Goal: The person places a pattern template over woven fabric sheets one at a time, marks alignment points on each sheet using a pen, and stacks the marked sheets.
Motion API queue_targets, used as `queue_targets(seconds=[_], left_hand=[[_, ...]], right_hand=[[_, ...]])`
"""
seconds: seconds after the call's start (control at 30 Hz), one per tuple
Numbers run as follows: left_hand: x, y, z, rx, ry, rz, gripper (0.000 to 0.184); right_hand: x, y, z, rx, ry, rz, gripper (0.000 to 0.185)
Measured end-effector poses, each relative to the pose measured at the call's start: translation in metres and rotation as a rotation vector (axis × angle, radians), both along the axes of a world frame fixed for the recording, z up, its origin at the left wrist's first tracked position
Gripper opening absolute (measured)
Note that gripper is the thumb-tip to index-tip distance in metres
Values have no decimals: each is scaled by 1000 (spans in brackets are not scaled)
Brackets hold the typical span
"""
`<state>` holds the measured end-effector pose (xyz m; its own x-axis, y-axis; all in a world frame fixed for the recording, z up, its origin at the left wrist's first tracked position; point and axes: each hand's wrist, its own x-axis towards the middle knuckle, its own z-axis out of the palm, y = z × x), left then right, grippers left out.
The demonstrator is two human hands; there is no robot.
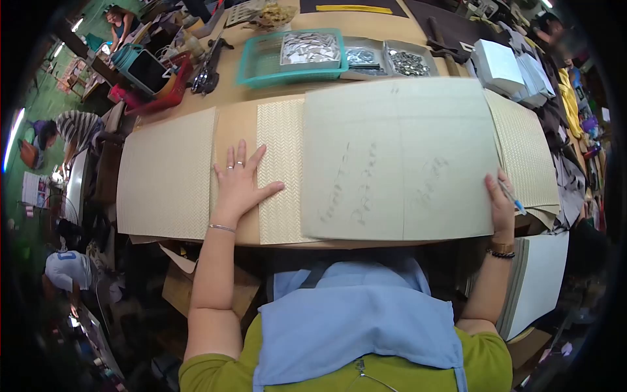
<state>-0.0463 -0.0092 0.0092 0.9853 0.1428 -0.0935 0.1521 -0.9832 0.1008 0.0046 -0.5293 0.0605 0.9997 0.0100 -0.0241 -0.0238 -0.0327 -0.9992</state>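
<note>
A large grey-green board [400,163] with handwriting and a ruled line lies over a cream woven sheet [279,163]. My left hand [240,179] rests with spread fingers on the tan table, its thumb and fingertips at the woven sheet's left edge. At the board's right edge, my right hand [500,206] is closed around a blue pen [514,198], its fingers touching the board. Another cream sheet [168,176] lies to the left of my left hand. More woven material [526,153] sticks out beyond the board on the right.
Behind the board stand a teal basket [255,62] and a box of metal pieces [408,60]. A hammer [444,49] and white stacks [499,65] are at the back right. A red tray [171,88] is at the back left. Other people work farther left.
</note>
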Motion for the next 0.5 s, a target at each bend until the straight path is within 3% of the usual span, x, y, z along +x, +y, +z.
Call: queue_targets(seconds=[0.07, 0.2, 0.3, 0.5], left_hand=[[-2, 8, 4, -18, 18, -26, 95], [7, 19, -3, -115, -67, -18, 83], [15, 16, -12, -114, -124, 8, 68], [9, 15, -17, -110, -220, 43, 66]], right_hand=[[4, 9, -22, -75, 59, 36, 40], [16, 56, -41, -237, -112, 91, 49], [18, 78, -59, -166, -56, 58, 52], [29, 79, -81, -268, -117, 42, 55]])
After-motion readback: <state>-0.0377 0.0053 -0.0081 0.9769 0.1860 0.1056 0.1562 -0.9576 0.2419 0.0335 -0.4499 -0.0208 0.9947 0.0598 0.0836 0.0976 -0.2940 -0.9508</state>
